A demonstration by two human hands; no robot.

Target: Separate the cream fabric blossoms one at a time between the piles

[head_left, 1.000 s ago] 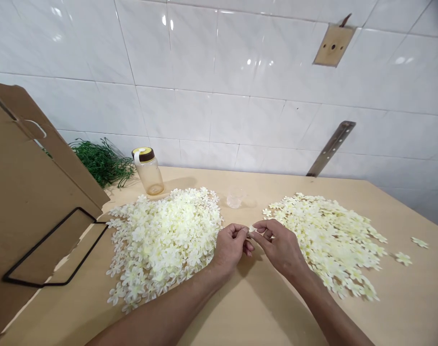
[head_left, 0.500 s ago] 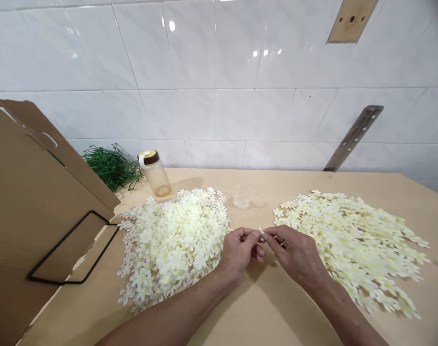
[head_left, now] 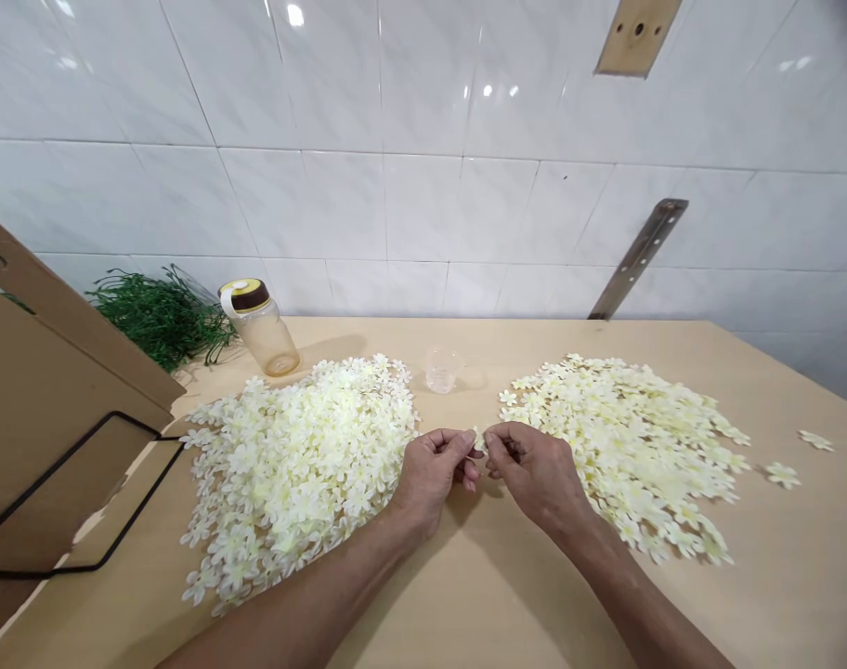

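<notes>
Between the fingertips of my two hands is a small cream-white artificial flower (head_left: 478, 439). My left hand (head_left: 430, 469) pinches it between thumb and forefinger, the other fingers curled below. My right hand (head_left: 535, 469) is closed in a pinch right beside the flower; what its fingertips grip is too small to make out. Left of my hands lies a deep heap of white artificial flowers (head_left: 305, 455). To the right, a flatter spread of similar yellowish-white flowers (head_left: 639, 446) covers the table. A small clear plastic cup (head_left: 441, 373) stands just beyond my hands.
A bottle (head_left: 263, 334) with a brown and yellow lid stands behind the left heap, near green artificial stems (head_left: 162, 316). Cardboard (head_left: 61, 390) and a black wire frame (head_left: 110, 553) are at the left. Two loose flowers (head_left: 784, 475) lie far right. A tiled wall (head_left: 423, 204) backs the table.
The camera view has turned right, so everything sits farther left. My right fingertips have drawn slightly away from my left thumb, and more of the flower shows between them.
</notes>
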